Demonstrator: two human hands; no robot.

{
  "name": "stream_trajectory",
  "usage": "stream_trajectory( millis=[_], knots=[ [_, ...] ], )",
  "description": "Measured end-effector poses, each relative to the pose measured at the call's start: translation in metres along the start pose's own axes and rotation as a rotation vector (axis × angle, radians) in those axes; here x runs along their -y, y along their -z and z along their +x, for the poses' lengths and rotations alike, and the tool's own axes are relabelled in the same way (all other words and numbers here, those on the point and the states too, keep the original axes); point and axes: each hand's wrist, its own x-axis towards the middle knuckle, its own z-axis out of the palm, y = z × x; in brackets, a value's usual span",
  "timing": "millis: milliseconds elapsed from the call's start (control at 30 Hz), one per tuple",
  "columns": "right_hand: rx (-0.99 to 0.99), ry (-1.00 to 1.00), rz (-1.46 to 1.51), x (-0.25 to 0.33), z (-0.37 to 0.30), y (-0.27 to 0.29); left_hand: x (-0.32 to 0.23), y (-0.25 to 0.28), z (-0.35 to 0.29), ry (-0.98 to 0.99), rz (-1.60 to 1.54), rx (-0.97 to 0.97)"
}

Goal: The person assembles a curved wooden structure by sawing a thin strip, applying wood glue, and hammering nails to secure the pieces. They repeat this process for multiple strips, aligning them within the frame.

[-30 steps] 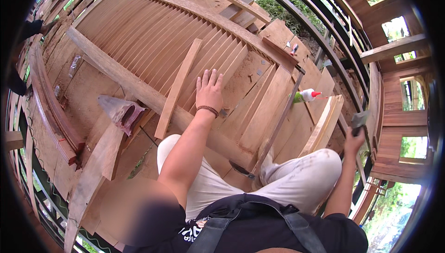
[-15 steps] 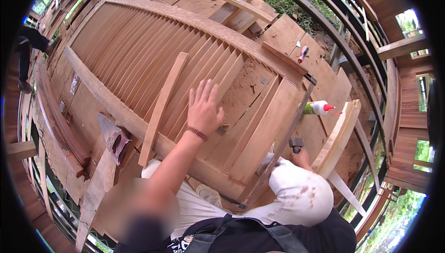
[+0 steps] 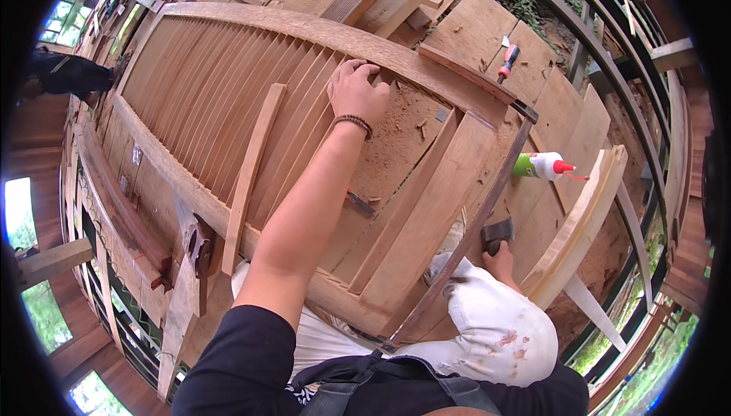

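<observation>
A wooden louvered panel [image 3: 251, 21] lies before me, its curved frame filled with a row of thin slats. My left hand [image 3: 359, 94] reaches across to the last slat [image 3: 324, 115], fingers curled over its far end beside the far rail. To the right, beyond the panel's end, my right hand [image 3: 500, 262] is closed on a hammer [image 3: 499, 233] with a dark metal head, held low by my knee. Most of the hammer's handle is hidden. A loose wooden batten [image 3: 255, 176] rests across the slats and the near rail.
A dark metal bar clamp [image 3: 487, 218] spans the panel's right end. Past it lie a glue bottle [image 3: 542, 165], a chisel [image 3: 509, 63] and a curved wooden piece [image 3: 582, 222]. Another tool [image 3: 360, 203] lies inside the frame's opening. Another person [image 3: 72, 73] is at the far left.
My left hand has gone from stretched flat above the slats to farther away, fingers now bent around the last slat's far end. My right hand still holds the hammer.
</observation>
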Motion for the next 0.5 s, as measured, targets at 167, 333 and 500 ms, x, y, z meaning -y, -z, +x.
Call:
stream_trajectory(
  millis=[167,333,500],
  knots=[
    [0.021,0.009,0.007,-0.004,0.005,-0.006,0.006,0.006,0.012,0.165,-0.441,0.050],
    [0.064,0.004,0.009,0.000,0.007,-0.001,0.004,-0.001,-0.009,-0.191,0.031,-0.139],
    [0.083,0.001,0.002,-0.003,0.011,0.000,0.000,-0.002,-0.021,-0.459,0.327,-0.091]
  ],
)
